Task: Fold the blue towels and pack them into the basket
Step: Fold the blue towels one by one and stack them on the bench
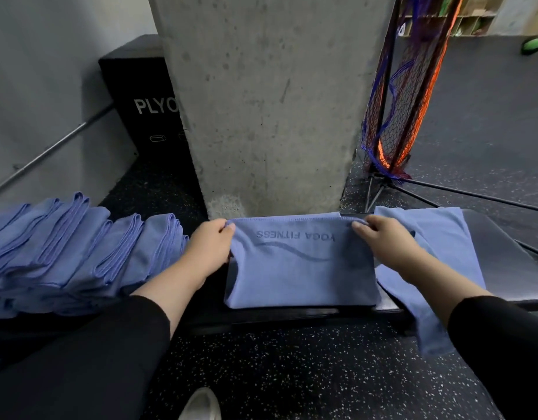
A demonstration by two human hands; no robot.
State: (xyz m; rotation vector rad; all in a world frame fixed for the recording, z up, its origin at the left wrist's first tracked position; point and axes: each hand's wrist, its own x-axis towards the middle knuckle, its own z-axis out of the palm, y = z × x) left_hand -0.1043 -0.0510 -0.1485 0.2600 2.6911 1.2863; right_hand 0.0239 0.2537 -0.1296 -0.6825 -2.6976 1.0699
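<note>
Shoe (pixel 199 404): a pale toe at the bottom edge, on the dark speckled floor (pixel 292 374).
Sleeves: black, one on each forearm, ending short of the wrists.
Surface (pixel 498 259): a dark padded bench running left to right, just beyond the knees.
Towel in work (pixel 301 274): a blue towel folded to a rectangle, lying flat on the surface at centre; its print, "YOGA FITNESS" above a wavy line, reads upside down from this view.
Left hand (pixel 210 247): fingers curled over the towel's far left corner, pinching the hem between thumb and fingers.
Right hand (pixel 383 241): fingers curled over the far right corner, pinching the hem in the same manner.
Loose towel (pixel 443 237): a second blue towel, spread on the surface just to the right and partly under the right forearm; one end hangs over the near edge toward the floor.
Folded stack (pixel 80 247): many blue towels, folded and overlapping in a slanted row on the left of the surface.
Pillar (pixel 270 101): bare concrete, standing directly behind the towel in work.
Box (pixel 140 101): black, marked "PLYO", left of the pillar.
Net (pixel 404 95): orange, blue and black mesh on a dark stand, right of the pillar.
Basket: none visible in this view.
</note>
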